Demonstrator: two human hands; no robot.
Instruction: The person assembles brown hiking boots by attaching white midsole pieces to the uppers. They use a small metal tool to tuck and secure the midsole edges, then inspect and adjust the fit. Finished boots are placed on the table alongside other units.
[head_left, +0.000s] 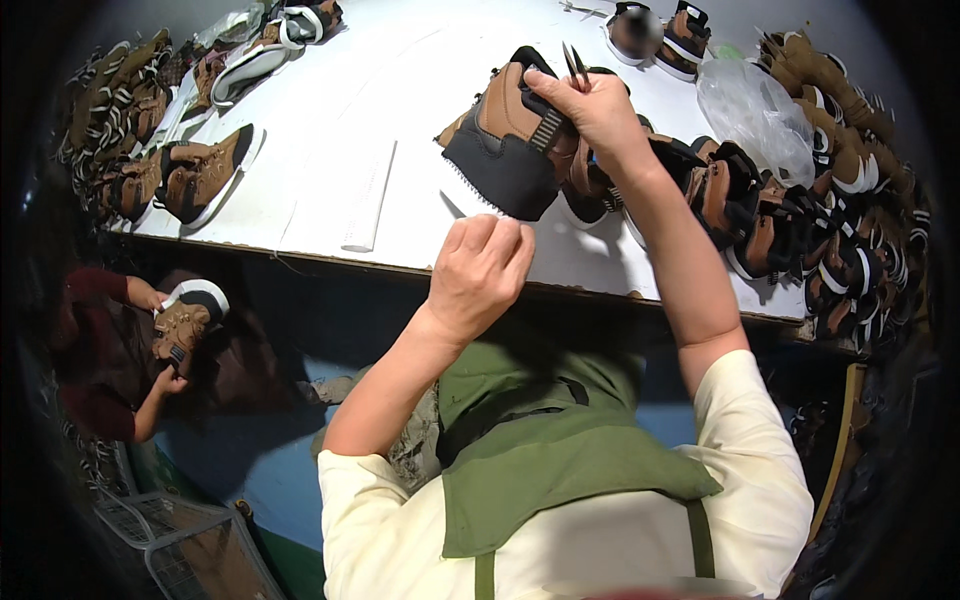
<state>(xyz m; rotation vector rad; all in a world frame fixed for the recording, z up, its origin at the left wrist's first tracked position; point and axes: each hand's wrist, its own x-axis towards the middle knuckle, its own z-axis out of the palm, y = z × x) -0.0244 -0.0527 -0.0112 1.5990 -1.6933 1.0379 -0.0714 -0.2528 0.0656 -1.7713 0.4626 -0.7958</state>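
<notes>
A brown and black shoe upper (500, 130) is held up over the white table, its black lower edge lined with pale stitches. My right hand (602, 115) grips it at the collar, thumb on the near side. Dark pointed blades, seemingly of thread snips (575, 66), stick up from the same hand. Just below the stitched edge, my left hand (482, 268) is closed with its fingers curled together. What those fingers pinch, if anything, is hidden. A thin grey pointed shape shows beside the left fingertips; I cannot tell whether it is a blade or a shadow.
Several finished-looking shoes (765, 215) crowd the table's right side beside a clear plastic bag (755, 115). More shoes (205, 178) lie at the left. A white paper strip (370, 195) rests near the front edge. At lower left, another person's hands hold a shoe (188, 325).
</notes>
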